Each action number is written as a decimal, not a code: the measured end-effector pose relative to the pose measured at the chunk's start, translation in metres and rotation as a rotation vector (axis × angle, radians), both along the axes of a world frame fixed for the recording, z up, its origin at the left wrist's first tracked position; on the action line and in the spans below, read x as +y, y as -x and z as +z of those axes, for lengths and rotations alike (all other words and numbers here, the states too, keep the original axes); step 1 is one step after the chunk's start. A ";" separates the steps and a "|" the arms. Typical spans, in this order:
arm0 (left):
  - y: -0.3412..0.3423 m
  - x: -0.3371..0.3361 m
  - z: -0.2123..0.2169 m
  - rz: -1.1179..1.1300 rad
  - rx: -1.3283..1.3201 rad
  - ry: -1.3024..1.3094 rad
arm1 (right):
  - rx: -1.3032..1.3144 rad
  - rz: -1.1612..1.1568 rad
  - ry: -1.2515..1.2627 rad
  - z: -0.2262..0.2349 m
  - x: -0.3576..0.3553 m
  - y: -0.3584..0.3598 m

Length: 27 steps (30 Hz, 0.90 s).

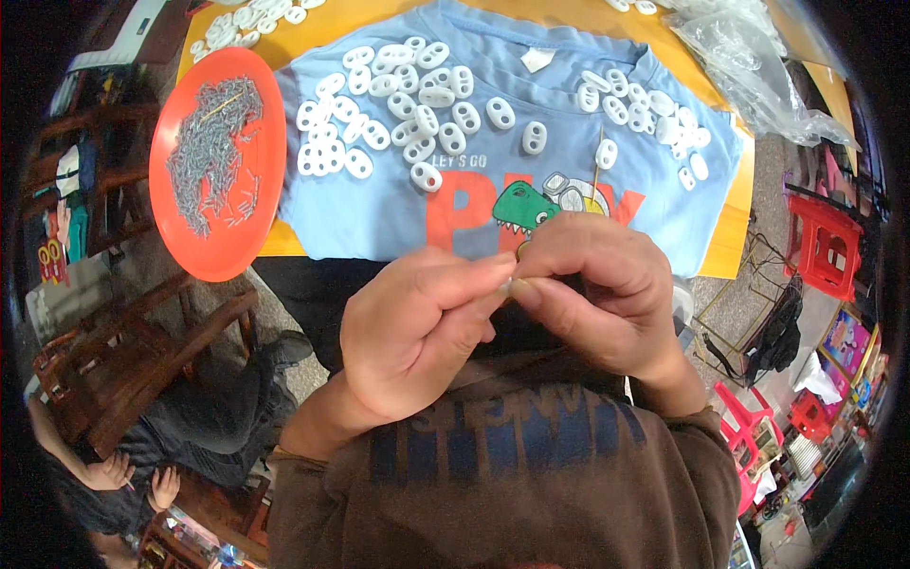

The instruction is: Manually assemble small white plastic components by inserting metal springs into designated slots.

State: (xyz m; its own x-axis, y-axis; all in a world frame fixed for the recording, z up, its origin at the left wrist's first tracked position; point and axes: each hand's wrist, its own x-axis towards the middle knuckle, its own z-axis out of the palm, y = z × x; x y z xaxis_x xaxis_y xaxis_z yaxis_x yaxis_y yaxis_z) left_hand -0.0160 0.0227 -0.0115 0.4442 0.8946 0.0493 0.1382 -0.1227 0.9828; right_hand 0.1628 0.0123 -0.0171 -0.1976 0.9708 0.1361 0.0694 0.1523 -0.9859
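My left hand [412, 327] and my right hand [602, 294] meet fingertip to fingertip over the near edge of a light blue T-shirt [360, 228]. Both are closed in a pinch. A tiny pale bit shows between the fingertips, mostly hidden, and its kind cannot be made out. Just beyond my right hand a thin yellowish stick [596, 180] points away from me; whether that hand holds it cannot be told. Beside it lies a white oval two-hole piece [607, 154]. Many similar white pieces [436, 97] are spread across the shirt.
A red oval plate [261, 190] at the left holds a heap of small grey metal pins [213, 142]. The shirt covers a yellow table [725, 247]. Clear plastic bags [739, 66] lie far right. Another person's hands [118, 471] appear at lower left. Red stools [823, 247] stand at right.
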 end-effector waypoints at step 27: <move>-0.002 -0.004 -0.004 -0.014 -0.047 0.102 | 0.009 -0.059 -0.084 -0.007 -0.004 0.003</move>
